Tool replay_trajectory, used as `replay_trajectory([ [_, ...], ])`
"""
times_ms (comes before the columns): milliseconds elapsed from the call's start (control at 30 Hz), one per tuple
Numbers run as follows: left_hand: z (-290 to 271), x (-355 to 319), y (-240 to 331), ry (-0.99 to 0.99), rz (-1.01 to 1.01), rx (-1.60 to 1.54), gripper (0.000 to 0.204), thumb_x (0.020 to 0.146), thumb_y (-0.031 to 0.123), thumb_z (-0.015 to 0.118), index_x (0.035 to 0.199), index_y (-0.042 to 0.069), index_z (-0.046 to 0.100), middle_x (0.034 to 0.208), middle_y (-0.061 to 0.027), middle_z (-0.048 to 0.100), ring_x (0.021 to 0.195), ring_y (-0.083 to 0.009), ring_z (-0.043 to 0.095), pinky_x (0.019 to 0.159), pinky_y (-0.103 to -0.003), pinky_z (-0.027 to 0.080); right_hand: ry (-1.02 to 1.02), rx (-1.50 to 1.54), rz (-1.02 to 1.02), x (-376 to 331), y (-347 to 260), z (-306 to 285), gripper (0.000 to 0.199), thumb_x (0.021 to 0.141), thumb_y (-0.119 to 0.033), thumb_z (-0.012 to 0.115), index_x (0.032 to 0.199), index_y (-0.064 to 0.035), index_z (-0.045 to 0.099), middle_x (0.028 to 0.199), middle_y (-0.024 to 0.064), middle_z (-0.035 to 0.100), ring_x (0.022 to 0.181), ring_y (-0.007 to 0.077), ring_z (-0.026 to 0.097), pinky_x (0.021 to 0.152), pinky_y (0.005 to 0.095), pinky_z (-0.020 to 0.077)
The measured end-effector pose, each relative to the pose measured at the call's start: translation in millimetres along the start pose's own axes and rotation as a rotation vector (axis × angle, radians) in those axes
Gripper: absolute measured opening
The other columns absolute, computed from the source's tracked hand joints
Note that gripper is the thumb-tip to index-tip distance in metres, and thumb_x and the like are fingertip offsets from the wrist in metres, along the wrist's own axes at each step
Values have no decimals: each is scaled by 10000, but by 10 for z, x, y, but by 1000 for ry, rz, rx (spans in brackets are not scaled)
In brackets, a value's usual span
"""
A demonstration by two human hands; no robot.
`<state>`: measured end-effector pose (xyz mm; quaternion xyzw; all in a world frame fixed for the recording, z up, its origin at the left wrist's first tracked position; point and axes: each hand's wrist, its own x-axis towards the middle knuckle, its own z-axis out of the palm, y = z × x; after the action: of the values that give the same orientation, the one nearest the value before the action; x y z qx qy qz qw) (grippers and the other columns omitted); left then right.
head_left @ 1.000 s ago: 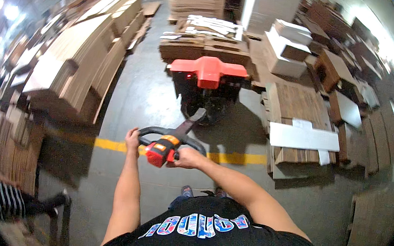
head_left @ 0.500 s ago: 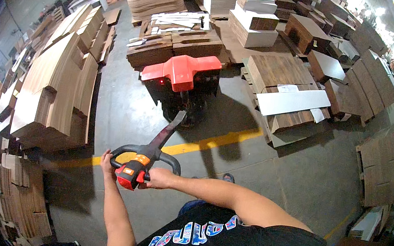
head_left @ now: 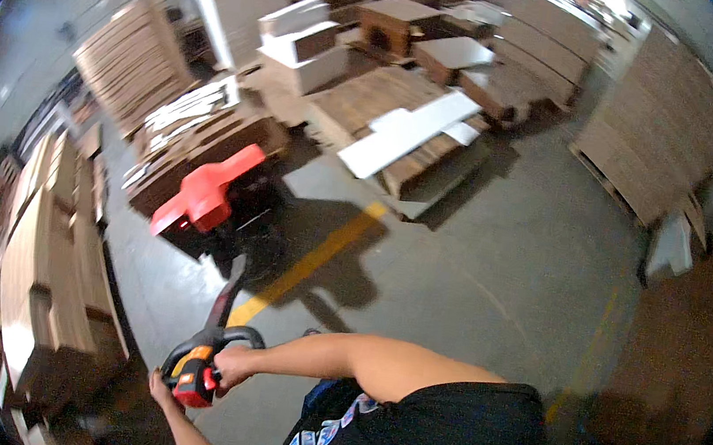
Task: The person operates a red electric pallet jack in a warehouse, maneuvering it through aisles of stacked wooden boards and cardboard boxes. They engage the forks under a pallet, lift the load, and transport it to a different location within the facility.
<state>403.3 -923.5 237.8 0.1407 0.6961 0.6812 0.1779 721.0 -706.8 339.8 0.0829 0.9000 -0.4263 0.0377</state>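
Observation:
A red pallet truck (head_left: pixel 207 195) stands ahead of me on the left, with stacked brown boards right behind its red cover. Its dark tiller arm slopes toward me and ends in a black loop handle (head_left: pixel 246 334) with orange and red controls. My left hand (head_left: pixel 162 387) is wrapped around the left side of the loop. On the inner right side by the red control, my right hand (head_left: pixel 234 366) is closed on the same handle. Some fingers of both hands are hidden behind the grips.
Tall board stacks (head_left: pixel 47 274) line the left. Past the yellow floor line (head_left: pixel 308 257), a pallet of brown boards (head_left: pixel 371 104) carries a white panel (head_left: pixel 412 136). A tall brown stack (head_left: pixel 658 126) stands at the right, and white boxes (head_left: pixel 305 47) sit farther back.
My view has swung to the right, so the truck, handle and stacks appear farther left, and more floor and the tall right stack show. Both hands keep hold of the handle.

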Motion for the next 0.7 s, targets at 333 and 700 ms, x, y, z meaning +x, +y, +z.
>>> replay_trajectory([
  [333, 1011, 461, 227, -108, -311, 465, 456, 993, 483, 490, 1367, 246, 602, 1283, -33, 645, 1151, -264, 622, 810, -562, 514, -46, -14, -12, 250, 514, -778, 584, 661, -580, 926, 755, -39, 729, 642, 115, 677, 546, 260, 672, 504, 407, 550],
  [700, 647, 11, 166, 27, -589, -248, 903, 995, 808, 343, 1534, 99, 493, 1522, -131, 573, 1259, -308, 639, 1009, -564, 535, -91, 13, -65, 405, 102, -610, 546, 717, -557, 896, 778, -44, 720, 660, 109, 682, 540, 247, 672, 479, 395, 540],
])
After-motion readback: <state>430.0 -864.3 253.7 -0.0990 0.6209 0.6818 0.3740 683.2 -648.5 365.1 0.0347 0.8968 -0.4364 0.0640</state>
